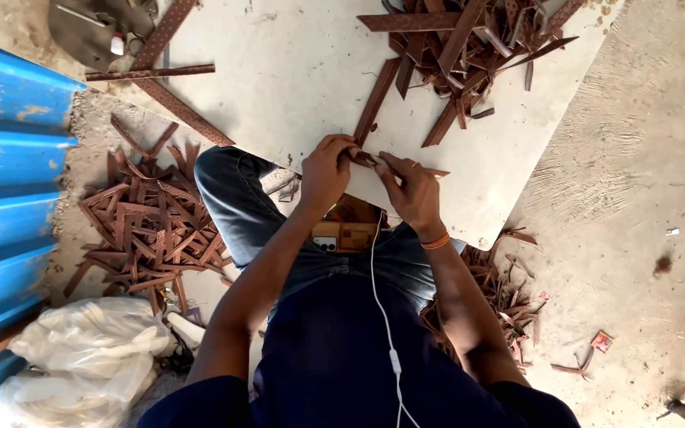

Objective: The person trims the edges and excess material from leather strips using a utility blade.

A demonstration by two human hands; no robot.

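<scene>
Both hands work one brown strip (pixel 368 159) at the near edge of the white board (pixel 295 71): left hand (pixel 325 173) & right hand (pixel 410 190) pinched shut on it. Big strip pile (pixel 152 226) on floor at left looks finished; tangled heap (pixel 469 40) on board probably remains.

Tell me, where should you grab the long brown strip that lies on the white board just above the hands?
Probably at its lower end, coming from the side of the left hand. The long brown strip lies flat and slanted on the white board, and that end lies bare, nearest the hands. Its upper end reaches the tangled pile of strips, so pinching its narrow edges low down should be easier.
</scene>
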